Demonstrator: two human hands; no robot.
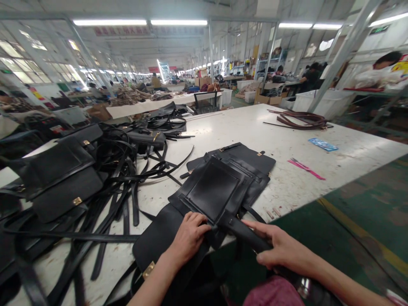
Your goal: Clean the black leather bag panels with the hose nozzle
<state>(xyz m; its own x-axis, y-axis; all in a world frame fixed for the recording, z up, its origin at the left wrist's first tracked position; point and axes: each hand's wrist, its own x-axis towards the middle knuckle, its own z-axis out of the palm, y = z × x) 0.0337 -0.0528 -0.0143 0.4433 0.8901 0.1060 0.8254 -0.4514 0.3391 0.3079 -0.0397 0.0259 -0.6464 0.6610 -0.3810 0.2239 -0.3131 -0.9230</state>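
Just below the frame's centre, the black bag (214,187) (probably light and floppy, best held by its edge) is touched by the curled fingers of the left hand (189,236), grip unclear, while a thick strap (245,233) is clasped by the right hand (280,245).

quantities: left hand (189,236), one; right hand (277,244), one; topmost black bag (215,187), one; pink snips (306,168), one pair; blue packet (323,144), one; brown strap bundle (298,120), one; black bags heaped at left (63,163), overlapped, count indeterminate.
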